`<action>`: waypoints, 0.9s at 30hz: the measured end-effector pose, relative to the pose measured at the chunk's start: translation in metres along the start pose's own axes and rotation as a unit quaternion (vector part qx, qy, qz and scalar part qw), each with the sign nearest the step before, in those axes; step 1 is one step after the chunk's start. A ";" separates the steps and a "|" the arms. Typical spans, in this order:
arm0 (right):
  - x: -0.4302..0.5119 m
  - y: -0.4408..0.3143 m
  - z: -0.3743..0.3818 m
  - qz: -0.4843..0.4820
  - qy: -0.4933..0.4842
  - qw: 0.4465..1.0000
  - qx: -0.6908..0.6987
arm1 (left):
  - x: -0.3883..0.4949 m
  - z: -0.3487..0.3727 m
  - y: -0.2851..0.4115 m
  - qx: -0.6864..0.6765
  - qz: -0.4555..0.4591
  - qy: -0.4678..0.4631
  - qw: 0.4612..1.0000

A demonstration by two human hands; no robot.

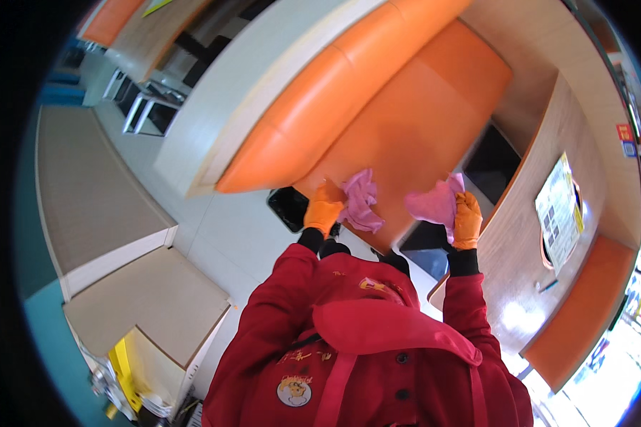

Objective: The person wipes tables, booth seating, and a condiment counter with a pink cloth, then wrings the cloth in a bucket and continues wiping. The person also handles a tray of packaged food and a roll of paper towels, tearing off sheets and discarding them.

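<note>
My left hand (324, 209), in an orange glove, is at the near left corner of an orange padded bench seat (406, 128). A crumpled pink cloth (360, 200) lies on the seat against its fingers; whether the fingers grip it I cannot tell. My right hand (467, 220), gloved in orange too, is closed on a second pink cloth (435, 203), which hangs out to its left over the seat's right edge. Along the seat's left side runs the padded orange backrest (320, 91).
A wooden table (513, 240) stands on the right, bearing a printed sheet (558, 213) and a small pen-like item (548, 285). Another orange bench (582, 315) is beyond it. Low cabinets (149, 293) stand at left, and a black bin-like object (288, 208) is on the floor near my left hand.
</note>
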State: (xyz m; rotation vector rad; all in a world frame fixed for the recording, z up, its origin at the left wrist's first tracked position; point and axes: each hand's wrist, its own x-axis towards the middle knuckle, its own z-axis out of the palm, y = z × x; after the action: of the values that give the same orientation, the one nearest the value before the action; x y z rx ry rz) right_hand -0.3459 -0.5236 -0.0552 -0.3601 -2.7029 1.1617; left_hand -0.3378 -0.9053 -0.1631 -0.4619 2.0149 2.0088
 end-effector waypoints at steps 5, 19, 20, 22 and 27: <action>-0.005 0.016 0.005 0.166 0.041 0.971 0.165 | 0.038 0.010 -0.059 0.264 -0.166 -0.054 0.949; -0.053 0.009 0.115 0.366 -0.161 0.779 0.483 | -0.007 0.128 0.058 0.376 0.354 -0.166 0.840; -0.047 0.014 0.107 0.245 -0.197 0.890 0.331 | -0.015 0.131 0.070 0.371 0.336 -0.173 0.848; -0.034 0.030 0.082 -0.025 -0.233 0.972 -0.018 | -0.034 0.133 0.098 0.360 0.300 -0.184 0.864; 0.023 -0.032 0.047 0.067 -0.164 0.973 0.147 | -0.066 0.090 0.112 0.331 0.184 -0.162 0.911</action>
State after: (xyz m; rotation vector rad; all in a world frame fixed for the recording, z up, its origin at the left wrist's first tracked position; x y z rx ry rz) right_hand -0.3848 -0.5708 -0.0623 -0.3359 -2.7428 1.7745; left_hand -0.3263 -0.8131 -0.0349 0.3948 2.4875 1.2888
